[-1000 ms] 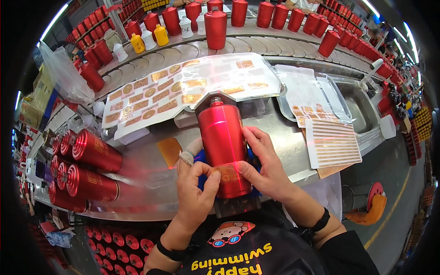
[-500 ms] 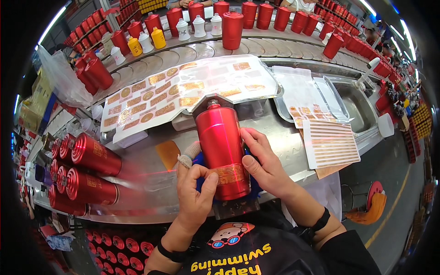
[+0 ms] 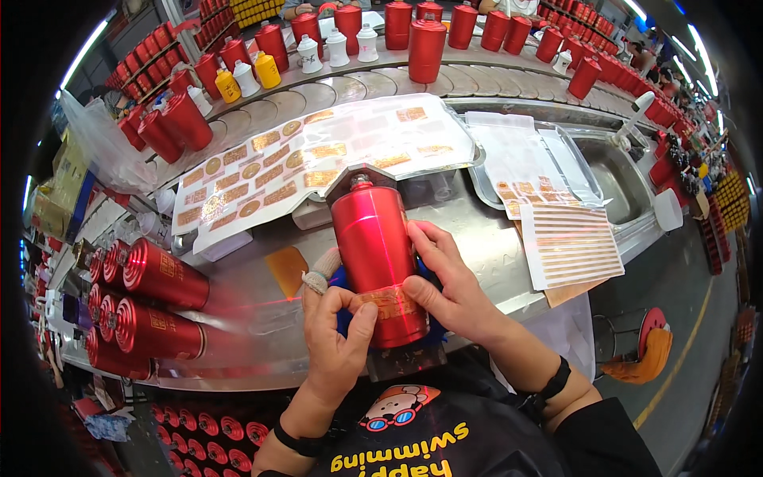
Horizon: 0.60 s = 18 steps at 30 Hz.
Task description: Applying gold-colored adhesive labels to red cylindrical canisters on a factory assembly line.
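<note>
Between the hands: a red bottle (image 3: 367, 250), lying with its neck pointing away from the person and its base toward the person's body.
Bottle's rest: a dark metal stand (image 3: 407, 363) at the near edge of the desk (image 3: 258, 338), with something blue (image 3: 343, 319) showing along the bottle's sides.
Strip on the bottle: a gold strip (image 3: 389, 302) across the lower part, near the base; thin red lines of light fall on the bottle.
Left hand: the left hand (image 3: 330, 330) is at the bottle's lower left, thumb and bent forefinger drawn together at the strip's left end; whether they pinch it cannot be told.
Finger cover: a pale cloth cover (image 3: 315, 281) on one finger of the left hand, beside the bottle.
Right hand: the right hand (image 3: 455, 296) is at the bottle's right side, thumb and fingers spread, the thumb by the strip's upper edge and the fingertips against the side higher up.
Left of the hands: a group of red bottles (image 3: 167, 274) lying on the desk, well apart from the one being handled.
Beyond the bottle: a white sheet (image 3: 266, 199) with gold stickers.
Right of the hands: a striped sheet (image 3: 572, 248).
</note>
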Each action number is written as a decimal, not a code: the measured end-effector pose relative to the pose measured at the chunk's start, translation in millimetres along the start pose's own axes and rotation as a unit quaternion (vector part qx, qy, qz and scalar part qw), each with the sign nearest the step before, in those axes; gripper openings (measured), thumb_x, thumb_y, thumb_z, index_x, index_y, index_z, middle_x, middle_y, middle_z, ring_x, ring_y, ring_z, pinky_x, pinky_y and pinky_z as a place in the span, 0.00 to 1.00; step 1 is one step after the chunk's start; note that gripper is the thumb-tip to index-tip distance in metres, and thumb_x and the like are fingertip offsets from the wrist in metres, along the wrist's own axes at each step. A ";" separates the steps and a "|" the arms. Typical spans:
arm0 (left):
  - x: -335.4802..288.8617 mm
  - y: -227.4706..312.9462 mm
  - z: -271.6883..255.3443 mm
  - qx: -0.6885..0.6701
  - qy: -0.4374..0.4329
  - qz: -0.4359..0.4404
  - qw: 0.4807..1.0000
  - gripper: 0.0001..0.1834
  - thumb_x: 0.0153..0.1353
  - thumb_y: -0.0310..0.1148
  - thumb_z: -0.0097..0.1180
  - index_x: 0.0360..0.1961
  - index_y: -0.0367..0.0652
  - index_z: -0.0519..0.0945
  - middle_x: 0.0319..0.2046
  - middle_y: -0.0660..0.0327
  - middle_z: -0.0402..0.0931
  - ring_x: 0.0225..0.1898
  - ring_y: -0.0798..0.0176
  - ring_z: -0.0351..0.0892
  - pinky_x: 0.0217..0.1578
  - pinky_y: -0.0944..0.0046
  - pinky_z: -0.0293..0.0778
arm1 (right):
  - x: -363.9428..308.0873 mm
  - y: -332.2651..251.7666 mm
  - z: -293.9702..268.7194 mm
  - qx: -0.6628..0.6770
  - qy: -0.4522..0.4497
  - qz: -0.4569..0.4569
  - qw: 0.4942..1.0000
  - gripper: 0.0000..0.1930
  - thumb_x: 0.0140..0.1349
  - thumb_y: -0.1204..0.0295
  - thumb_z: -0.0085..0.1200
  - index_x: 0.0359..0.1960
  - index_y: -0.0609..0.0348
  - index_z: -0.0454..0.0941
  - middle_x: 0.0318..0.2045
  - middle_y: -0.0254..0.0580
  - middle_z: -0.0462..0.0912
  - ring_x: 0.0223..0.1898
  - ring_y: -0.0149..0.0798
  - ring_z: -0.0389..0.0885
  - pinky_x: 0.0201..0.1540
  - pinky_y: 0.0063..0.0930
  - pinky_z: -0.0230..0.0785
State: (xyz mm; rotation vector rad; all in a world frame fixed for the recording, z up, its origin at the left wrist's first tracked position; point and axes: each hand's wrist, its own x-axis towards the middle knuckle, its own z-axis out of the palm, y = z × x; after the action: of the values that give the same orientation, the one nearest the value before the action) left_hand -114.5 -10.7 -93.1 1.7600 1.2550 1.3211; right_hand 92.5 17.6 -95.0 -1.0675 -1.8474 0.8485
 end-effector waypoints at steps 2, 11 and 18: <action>0.1 0.1 0.4 0.007 0.001 0.001 1.000 0.10 0.62 0.32 0.61 0.28 0.39 0.75 0.67 0.39 0.65 0.64 0.44 0.66 0.67 0.49 0.56 | -2.2 6.2 -1.6 0.033 0.000 0.004 0.999 0.34 0.74 0.59 0.51 0.74 0.68 0.57 0.70 0.59 0.58 0.72 0.55 0.59 0.72 0.40 0.53; 18.6 34.4 -4.7 0.147 -0.043 0.110 0.982 0.07 0.57 0.29 0.63 0.28 0.39 0.77 0.67 0.38 0.66 0.63 0.40 0.66 0.66 0.48 0.57 | -7.4 11.8 -7.1 0.063 0.007 -0.005 0.998 0.31 0.76 0.60 0.48 0.73 0.66 0.59 0.69 0.58 0.61 0.71 0.54 0.60 0.72 0.39 0.53; 37.9 64.3 8.2 0.154 -0.084 0.166 0.970 0.06 0.57 0.28 0.61 0.27 0.38 0.78 0.65 0.40 0.68 0.61 0.44 0.67 0.64 0.51 0.60 | -8.0 12.5 -8.2 0.077 0.014 -0.006 0.997 0.30 0.75 0.62 0.49 0.73 0.66 0.60 0.68 0.58 0.63 0.70 0.55 0.62 0.71 0.39 0.54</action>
State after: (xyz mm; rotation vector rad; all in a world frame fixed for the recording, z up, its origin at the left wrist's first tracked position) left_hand -83.4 0.9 -25.7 2.3323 1.1522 1.1637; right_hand 106.6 16.7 -104.5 -0.9661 -1.7336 0.9464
